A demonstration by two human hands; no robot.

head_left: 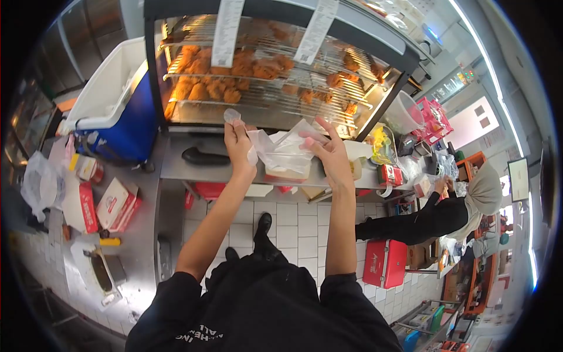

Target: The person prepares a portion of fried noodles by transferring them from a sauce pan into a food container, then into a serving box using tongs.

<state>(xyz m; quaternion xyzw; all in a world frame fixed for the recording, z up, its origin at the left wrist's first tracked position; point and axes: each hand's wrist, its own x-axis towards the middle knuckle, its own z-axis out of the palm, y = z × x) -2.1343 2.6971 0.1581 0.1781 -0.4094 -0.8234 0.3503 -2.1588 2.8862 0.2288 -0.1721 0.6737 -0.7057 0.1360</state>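
Observation:
A clear plastic bag is stretched between both of my raised hands in front of a heated display case. My left hand pinches the bag's left edge. My right hand grips its right side with the fingers spread. Behind the bag, the glass warming cabinet holds fried chicken pieces on wire racks. A steel shelf runs under the cabinet, with a dark handle-like tool lying on it.
A blue and white cooler stands left of the cabinet. Red and white boxes lie on the steel counter at left. A co-worker in dark clothes works at the right. A red case sits on the tiled floor.

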